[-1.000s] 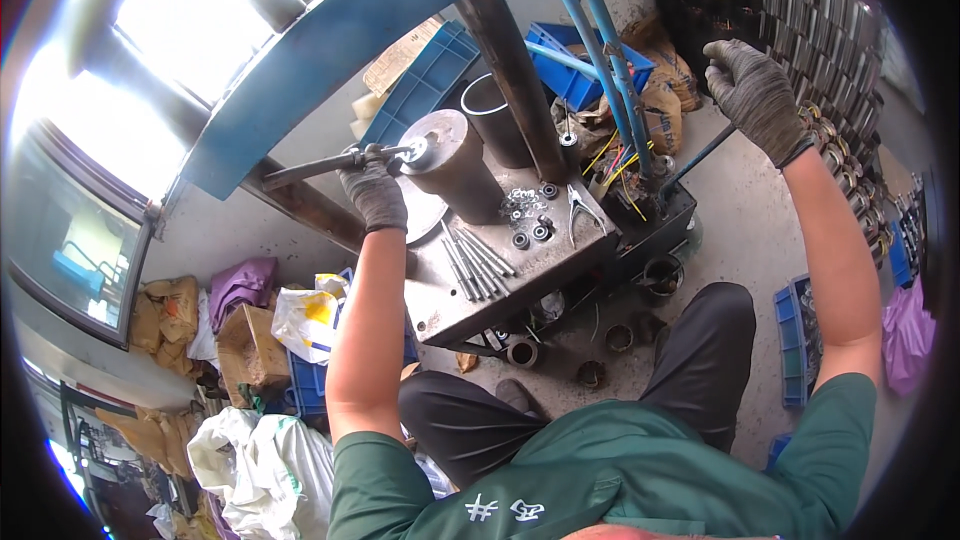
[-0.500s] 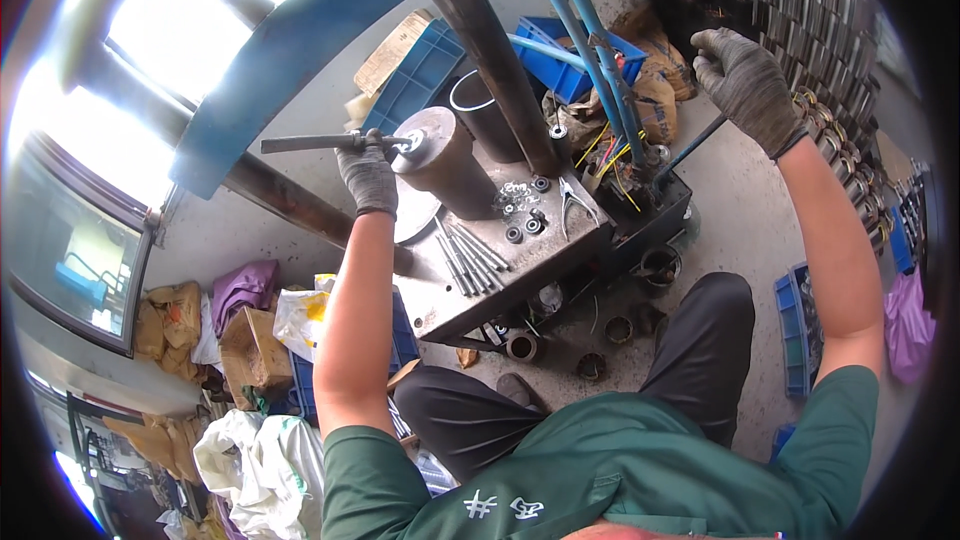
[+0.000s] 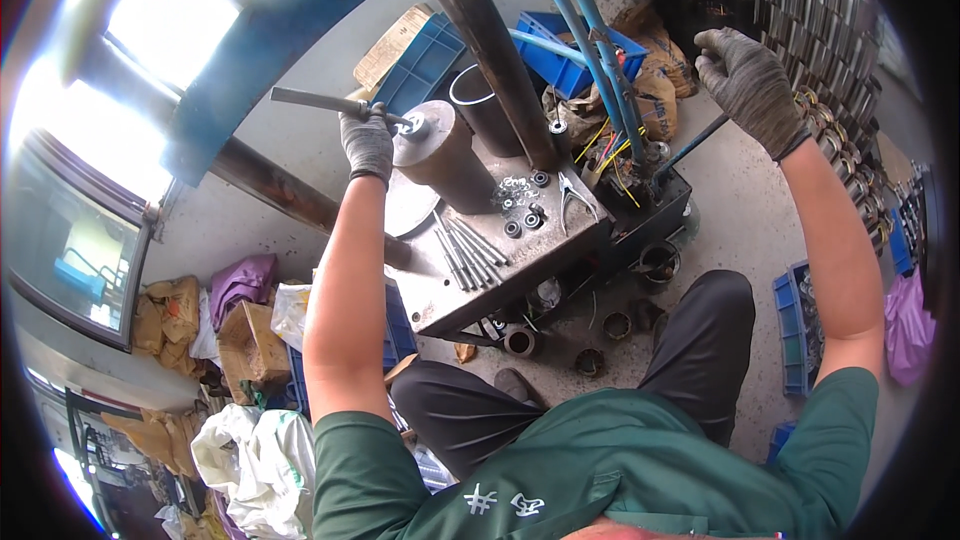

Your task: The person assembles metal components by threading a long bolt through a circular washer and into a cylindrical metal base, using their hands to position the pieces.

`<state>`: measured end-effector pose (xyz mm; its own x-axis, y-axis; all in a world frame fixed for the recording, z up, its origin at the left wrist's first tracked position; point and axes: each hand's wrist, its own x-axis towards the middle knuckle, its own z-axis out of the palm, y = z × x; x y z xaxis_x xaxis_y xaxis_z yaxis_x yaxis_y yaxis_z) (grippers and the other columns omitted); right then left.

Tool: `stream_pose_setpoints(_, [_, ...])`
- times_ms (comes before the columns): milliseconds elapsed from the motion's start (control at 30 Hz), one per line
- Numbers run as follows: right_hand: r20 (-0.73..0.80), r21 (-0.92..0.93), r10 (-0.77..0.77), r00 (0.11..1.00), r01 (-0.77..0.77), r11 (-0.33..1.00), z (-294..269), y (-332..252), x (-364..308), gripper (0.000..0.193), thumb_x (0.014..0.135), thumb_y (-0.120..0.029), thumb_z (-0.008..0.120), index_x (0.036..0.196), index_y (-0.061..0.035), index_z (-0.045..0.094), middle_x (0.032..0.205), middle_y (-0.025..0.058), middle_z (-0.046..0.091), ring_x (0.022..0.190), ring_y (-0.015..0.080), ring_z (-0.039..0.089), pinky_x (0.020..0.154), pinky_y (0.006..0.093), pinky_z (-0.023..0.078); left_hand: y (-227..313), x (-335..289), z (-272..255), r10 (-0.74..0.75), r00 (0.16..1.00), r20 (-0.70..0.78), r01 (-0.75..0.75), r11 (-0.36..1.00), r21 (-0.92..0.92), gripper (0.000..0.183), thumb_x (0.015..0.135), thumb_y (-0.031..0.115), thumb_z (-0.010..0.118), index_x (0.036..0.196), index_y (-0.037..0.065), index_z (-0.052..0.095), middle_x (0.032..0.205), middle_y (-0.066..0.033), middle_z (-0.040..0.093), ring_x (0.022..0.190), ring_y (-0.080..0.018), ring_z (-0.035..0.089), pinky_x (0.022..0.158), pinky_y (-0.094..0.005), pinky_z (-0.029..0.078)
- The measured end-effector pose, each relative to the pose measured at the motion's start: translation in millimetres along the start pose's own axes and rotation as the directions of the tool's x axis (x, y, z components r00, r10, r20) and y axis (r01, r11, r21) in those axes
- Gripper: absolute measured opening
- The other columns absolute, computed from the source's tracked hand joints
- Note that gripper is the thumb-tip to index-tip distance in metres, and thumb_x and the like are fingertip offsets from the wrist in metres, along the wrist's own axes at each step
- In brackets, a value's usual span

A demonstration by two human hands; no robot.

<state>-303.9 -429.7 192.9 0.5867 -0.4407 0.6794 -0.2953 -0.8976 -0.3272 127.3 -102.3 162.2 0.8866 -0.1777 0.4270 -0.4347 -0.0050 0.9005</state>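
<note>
One head-worn fisheye view from above — steeply downward, fairly close — across hands [image 3: 367,145] and metal worktable [image 3: 535,255].

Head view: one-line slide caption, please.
Gloved left hand grips a metal rod at a thick cylinder; gloved right hand by a slanted bar.

Left hand [image 3: 367,143]: wrapped round the bar [image 3: 308,99], cylinder [image 3: 440,155] close on its right, blue beam [image 3: 285,45] beyond.
Behind the cylinder: tube [image 3: 487,115] and dark post [image 3: 490,50] stand in the way.
Worktop [image 3: 428,303] front: room to pass over the flat-lying rods [image 3: 468,258], up to the cylinder's near side.
Worktop right: pliers [image 3: 567,192] near the edge, small rings [image 3: 533,221] left of them.
Right hand [image 3: 748,88]: lever [image 3: 692,148] at its lower left, pipes [image 3: 609,60] farther left; open space between it and the knee [image 3: 715,302].
</note>
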Motion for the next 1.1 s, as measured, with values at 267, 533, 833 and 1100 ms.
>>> stream_pose_setpoints(267, [0.003, 0.022, -0.001, 1.000, 0.001, 1.000, -7, -8, -3, 0.026, 0.095, -0.018, 0.070, 0.116, -0.0036, 0.071, 0.102, 0.0137, 0.074, 0.088, 0.0268, 0.073, 0.082, 0.0363, 0.060, -4, 21, 9, 0.068, 0.994, 0.089, -0.096, 0.930, 0.354, 0.022, 0.096, 0.007, 0.072, 0.111, 0.005, 0.055, 0.085, -0.0097, 0.066, 0.073, -0.0190, 0.064, 0.067, -0.0357, 0.056])
stream_pose_setpoints(533, [0.019, -0.005, -0.120, 0.993, 0.120, 0.993, -23, -34, -42, 0.026, 0.091, -0.012, 0.070, 0.115, -0.0013, 0.070, 0.099, 0.0156, 0.073, 0.087, 0.0299, 0.073, 0.079, 0.0369, 0.060, -1, 25, 4, 0.110, 0.965, 0.239, -0.210, 0.868, 0.449, 0.027, 0.092, 0.006, 0.075, 0.114, 0.007, 0.059, 0.084, -0.0074, 0.065, 0.078, -0.0193, 0.060, 0.075, -0.0349, 0.052])
stream_pose_setpoints(833, [0.531, -0.199, -0.082, 0.843, 0.219, 0.955, -82, -18, -121, 0.032, 0.082, -0.008, 0.063, 0.113, -0.0037, 0.069, 0.104, 0.0182, 0.070, 0.092, 0.0381, 0.070, 0.084, 0.0460, 0.056, 0, 8, 17, 0.197, 0.973, 0.120, -0.229, 0.883, 0.410, 0.023, 0.092, 0.010, 0.079, 0.106, 0.007, 0.062, 0.073, -0.0008, 0.059, 0.065, -0.0123, 0.055, 0.061, -0.0312, 0.050])
stream_pose_setpoints(1100, [0.852, 0.016, -0.157, 0.499, 0.274, 0.962, -90, -10, -108, 0.038, 0.080, -0.016, 0.062, 0.116, -0.0067, 0.071, 0.119, 0.0136, 0.071, 0.098, 0.0347, 0.071, 0.088, 0.0447, 0.058, -32, -18, 31, -0.060, 0.996, 0.064, 0.049, 0.986, 0.159, 0.027, 0.106, 0.030, 0.059, 0.115, 0.006, 0.067, 0.085, -0.0101, 0.069, 0.073, -0.0205, 0.067, 0.071, -0.0375, 0.057])
